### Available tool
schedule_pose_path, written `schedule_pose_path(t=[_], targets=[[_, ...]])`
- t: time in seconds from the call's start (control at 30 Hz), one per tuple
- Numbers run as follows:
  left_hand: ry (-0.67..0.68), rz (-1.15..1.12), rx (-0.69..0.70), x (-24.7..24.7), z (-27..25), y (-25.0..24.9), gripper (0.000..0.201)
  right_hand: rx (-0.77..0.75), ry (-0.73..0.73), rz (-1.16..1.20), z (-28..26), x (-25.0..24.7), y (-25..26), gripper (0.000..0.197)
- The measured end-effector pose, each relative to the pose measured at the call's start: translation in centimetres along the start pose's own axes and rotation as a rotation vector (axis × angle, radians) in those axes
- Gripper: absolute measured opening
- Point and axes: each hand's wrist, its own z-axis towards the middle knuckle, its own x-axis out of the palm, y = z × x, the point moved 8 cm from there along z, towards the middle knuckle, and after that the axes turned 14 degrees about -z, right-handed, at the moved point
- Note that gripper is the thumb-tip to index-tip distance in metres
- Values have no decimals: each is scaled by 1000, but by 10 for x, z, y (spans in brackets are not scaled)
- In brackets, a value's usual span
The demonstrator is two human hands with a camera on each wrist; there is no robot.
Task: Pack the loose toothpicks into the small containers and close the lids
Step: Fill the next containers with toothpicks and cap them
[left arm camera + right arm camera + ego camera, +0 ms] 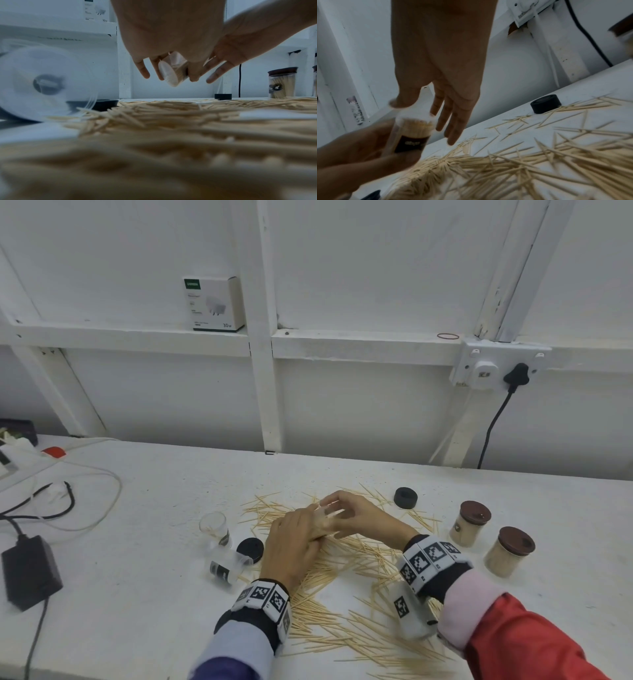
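Toothpicks [418, 125] fill the jar [410, 136] my left hand [294, 539] grips tilted, mouth toward my right hand [356, 517]. Its fingers [452, 121] hang straight, empty, tamping the ends.

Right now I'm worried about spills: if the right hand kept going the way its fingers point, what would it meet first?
Probably the clear plastic toothpick container that the left hand grips; the right hand already hovers at its open mouth.
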Motion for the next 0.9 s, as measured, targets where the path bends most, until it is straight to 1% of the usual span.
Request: schedule_pose_path(t=[0.07, 0.13, 0.17, 0.23, 0.27, 0.3, 0.33, 0.37, 0.43, 0.53, 0.8, 0.87, 0.9], targets=[[-17, -36, -49, -2, 0, 5, 53, 29, -72, -96, -2, -8, -6, 33], [-16, -23, -64, -2, 0, 6, 55, 93, -125, -337, -5, -18, -17, 36], [-5, -2, -59, -1, 0, 6, 53, 134, -107, -505, -6, -20, -25, 42], [14, 7, -61, 1, 0, 7, 51, 216, -10, -844, -8, -16, -42, 67], [21, 2, -68, 2, 0, 7, 52, 247, 38, -957, -10, -13, -49, 80], [23, 0, -70, 2, 0, 7, 52, 272, 81, -1015, -12, -10, -55, 89], [23, 5, -68, 1, 0, 6, 53, 293, 115, -1030, -14, -7, -60, 93], [24, 7, -64, 1, -1, 6, 54, 305, 133, -1024, -15, -5, -64, 92], [27, -9, -63, 0, -1, 5, 55, 298, 125, -1008, -17, -3, -67, 86], [31, -25, -71, -1, -2, 4, 56, 266, 73, -1003, -17, -5, -64, 75], [25, -43, -68, -4, -3, 1, 55, 181, -35, -1050, -16, -10, -50, 25], [21, -49, -68, -5, -4, 0, 56, 178, -53, -1081, -16, -10, -48, 16], [25, -47, -68, -5, -4, 0, 55, 180, -56, -1096, -16, -10, -48, 15]])
